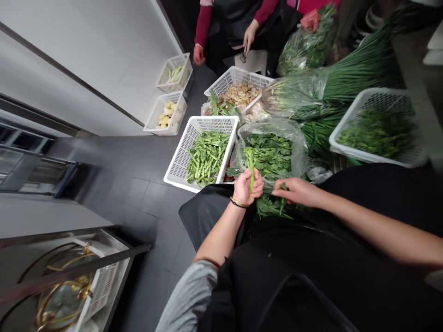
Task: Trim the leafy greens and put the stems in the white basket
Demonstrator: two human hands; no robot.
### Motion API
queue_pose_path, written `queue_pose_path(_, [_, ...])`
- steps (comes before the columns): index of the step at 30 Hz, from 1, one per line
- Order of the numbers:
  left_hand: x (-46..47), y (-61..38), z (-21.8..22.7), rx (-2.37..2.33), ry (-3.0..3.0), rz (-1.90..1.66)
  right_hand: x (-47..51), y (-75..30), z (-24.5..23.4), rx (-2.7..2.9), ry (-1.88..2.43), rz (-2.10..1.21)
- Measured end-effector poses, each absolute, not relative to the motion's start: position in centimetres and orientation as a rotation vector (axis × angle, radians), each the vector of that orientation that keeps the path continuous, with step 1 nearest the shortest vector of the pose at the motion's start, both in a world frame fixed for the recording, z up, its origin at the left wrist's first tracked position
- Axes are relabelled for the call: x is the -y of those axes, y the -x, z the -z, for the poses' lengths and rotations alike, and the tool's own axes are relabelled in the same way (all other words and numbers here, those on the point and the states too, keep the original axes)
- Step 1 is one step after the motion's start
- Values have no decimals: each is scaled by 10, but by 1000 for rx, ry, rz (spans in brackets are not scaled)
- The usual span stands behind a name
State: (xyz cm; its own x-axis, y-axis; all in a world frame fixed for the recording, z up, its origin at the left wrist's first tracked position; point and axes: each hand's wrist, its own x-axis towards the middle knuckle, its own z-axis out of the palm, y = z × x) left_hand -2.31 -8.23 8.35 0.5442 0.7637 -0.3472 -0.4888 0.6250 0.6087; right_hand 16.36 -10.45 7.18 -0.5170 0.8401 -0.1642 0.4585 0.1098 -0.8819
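My left hand (246, 188) is closed around a green vegetable stalk (252, 171), its leafy tip pointing up. Just right of it, my right hand (294, 191) pinches a dark green leaf (284, 187). Both hands are above my lap, at the near side of an open clear plastic bag (299, 150) full of leafy greens (270, 150). More loose leaves (270, 207) lie below my hands. To the left of the bag, a white slotted basket (180, 154) holds a heap of trimmed green stalks (206, 159).
Across from me a co-worker (238, 27) holds a peeler-like tool (243, 56) near a basket of brownish peelings (242, 94). Bundled long green stems (360, 69) and a basket of herbs (380, 131) are at right. Two small bins (178, 124) stand by the wall; a metal rack (128, 256) is lower left.
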Motion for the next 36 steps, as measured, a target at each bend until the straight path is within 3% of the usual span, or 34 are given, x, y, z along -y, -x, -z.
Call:
queue_pose_path(3, [87,13,-85,-575,-518,-630,81,-173,-78,1704,1342,-1622])
queue_pose_path(5, [89,4,-82,-628,-584,-612,68,-165,-87,1658,1361,-1572])
queue_pose_path(9, [91,0,-70,-1030,-903,-765,78,-146,-97,1960,1512,-914])
queue_pose_path(11, [91,3,-63,-1259,-1194,-841,91,-150,-96,2078,1453,-736])
queue_pose_path(17, [95,-5,-64,-1525,-1741,-657,81,-166,-93,1920,1577,-1086])
queue_pose_path(21, [98,-11,-72,-1376,-1425,-640,70,-151,-81,1689,1533,-1341])
queue_pose_path(26, [94,-5,-73,-1038,-842,-564,85,-162,-65,1926,1301,-1022])
queue_pose_path(31, [93,-15,-72,-909,-585,-499,86,-178,-59,1956,1451,-1218])
queue_pose_path(34, [87,-14,-71,-982,-660,-437,93,-180,-46,2335,1438,-943])
queue_pose_path(36, [69,6,-73,-1125,-778,-454,99,-189,-36,2690,1342,-959])
